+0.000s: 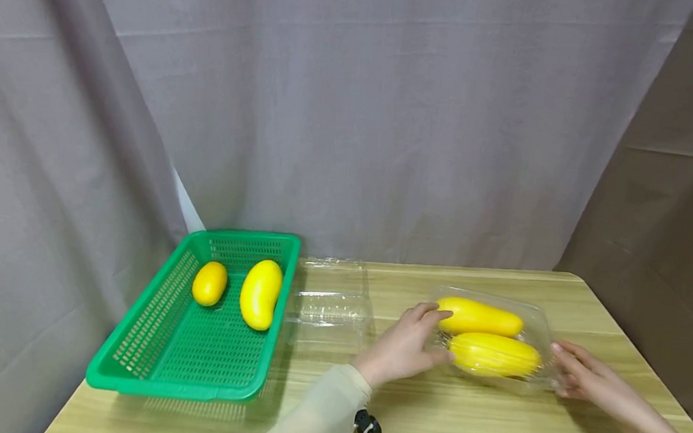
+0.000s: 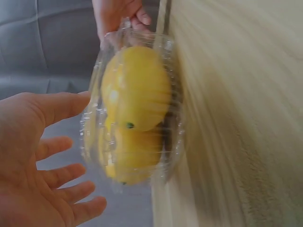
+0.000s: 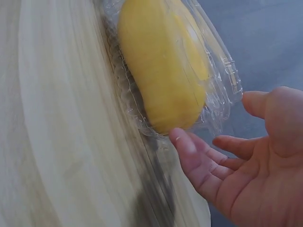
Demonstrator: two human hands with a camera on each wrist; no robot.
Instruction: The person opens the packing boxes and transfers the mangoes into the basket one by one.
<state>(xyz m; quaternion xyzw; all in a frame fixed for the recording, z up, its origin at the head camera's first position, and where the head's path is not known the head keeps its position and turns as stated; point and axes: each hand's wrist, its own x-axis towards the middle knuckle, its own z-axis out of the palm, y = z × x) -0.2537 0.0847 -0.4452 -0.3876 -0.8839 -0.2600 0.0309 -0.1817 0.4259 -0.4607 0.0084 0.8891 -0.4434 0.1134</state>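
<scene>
A clear plastic clamshell box [image 1: 535,320] with two yellow mango-like fruits is at the right of the table. One fruit [image 1: 480,317] lies behind the other [image 1: 494,355], both seen through the plastic. My left hand [image 1: 404,345] is at the box's left end, its fingers spread; in the left wrist view the thumb is close to the lid, and contact is unclear. At the opposite end, my right hand [image 3: 251,156] has its thumb at the lid's edge and a fingertip at the lower rim, with fingers loosely extended. Neither hand visibly grips the box.
A green plastic basket [image 1: 177,389] stands at the left with a small orange-yellow fruit [image 1: 209,283] and a curved yellow mango-like fruit [image 1: 260,295] inside. Beside it lies another clear plastic box [image 1: 332,308]. Grey curtains [image 1: 392,124] hang behind the wooden table [image 1: 458,426].
</scene>
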